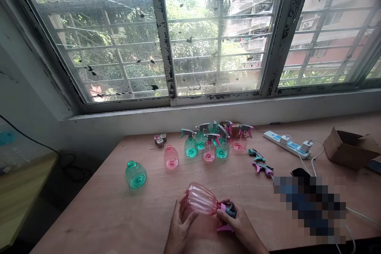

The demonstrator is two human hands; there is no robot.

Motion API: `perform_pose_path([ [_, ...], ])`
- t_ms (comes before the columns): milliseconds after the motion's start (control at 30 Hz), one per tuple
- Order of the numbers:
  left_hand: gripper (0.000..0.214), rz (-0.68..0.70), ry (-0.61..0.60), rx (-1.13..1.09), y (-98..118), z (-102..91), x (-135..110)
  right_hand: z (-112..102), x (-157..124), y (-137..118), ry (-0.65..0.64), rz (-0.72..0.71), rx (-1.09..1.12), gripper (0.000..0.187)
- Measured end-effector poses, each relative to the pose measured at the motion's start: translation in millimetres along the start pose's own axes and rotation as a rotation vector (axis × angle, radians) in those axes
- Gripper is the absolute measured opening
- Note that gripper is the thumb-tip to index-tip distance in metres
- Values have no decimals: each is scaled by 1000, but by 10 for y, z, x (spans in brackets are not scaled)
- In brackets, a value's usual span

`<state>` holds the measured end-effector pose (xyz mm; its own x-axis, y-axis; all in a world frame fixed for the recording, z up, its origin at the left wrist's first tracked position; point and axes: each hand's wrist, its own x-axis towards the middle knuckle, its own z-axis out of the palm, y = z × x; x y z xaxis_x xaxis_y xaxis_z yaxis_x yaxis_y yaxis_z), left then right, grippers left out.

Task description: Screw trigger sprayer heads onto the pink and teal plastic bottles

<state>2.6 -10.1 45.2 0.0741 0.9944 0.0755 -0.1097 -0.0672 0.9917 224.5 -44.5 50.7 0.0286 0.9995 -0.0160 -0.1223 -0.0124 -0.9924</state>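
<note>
A pink ribbed spray bottle [199, 199] lies on its side just above the wooden table [98, 210], held between both hands. My left hand [180, 228] wraps its fingers round the bottle's body. My right hand [238, 226] grips the pink and grey trigger head [228, 211] at the bottle's neck. A green bottle [135, 174] and a pink bottle [171, 157], both without heads, stand on the table to the left. Several finished spray bottles [208, 143] cluster at the back. Two loose trigger heads [261, 162] lie to the right.
A white power strip [287, 143] with plugs and cables runs along the back right. An open cardboard box [347, 149] sits far right. A dark phone [299, 172] lies beside a blurred patch. Small blocks [160, 139] rest near the back wall under the window.
</note>
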Motion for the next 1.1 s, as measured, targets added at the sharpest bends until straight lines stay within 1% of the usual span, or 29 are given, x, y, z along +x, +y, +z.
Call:
perform_pose_path([
  [100,62,10,17,23,-14,-13,2,-1,-1,1,12,-1,14,39],
  [233,66,49,-37,30,-43,-5,-8,6,-8,-18,-8,15,28,40],
  [400,57,16,-40,-46,-35,-11,13,8,-7,-22,-22,11,5,39],
  [533,61,56,-11,35,-51,-51,30,6,-11,-14,-32,30,51,39],
  [600,62,74,-21,52,-62,-54,24,13,-27,-36,-35,27,67,37],
  [700,72,91,-76,14,-54,-30,8,27,-53,-92,-29,1,36,32],
  [767,69,78,-70,-36,-33,-14,3,32,-58,-110,-29,-7,19,31],
  [833,63,39,-34,-74,-12,-9,5,29,-45,-88,-29,-11,29,31],
  [900,61,13,-9,-77,2,-14,11,18,-19,-25,-31,3,53,33],
  [1000,63,6,-45,-71,1,-22,11,-9,26,88,-14,39,84,41],
  [1100,62,12,-88,-51,-10,-18,-1,-29,44,132,12,44,83,44],
])
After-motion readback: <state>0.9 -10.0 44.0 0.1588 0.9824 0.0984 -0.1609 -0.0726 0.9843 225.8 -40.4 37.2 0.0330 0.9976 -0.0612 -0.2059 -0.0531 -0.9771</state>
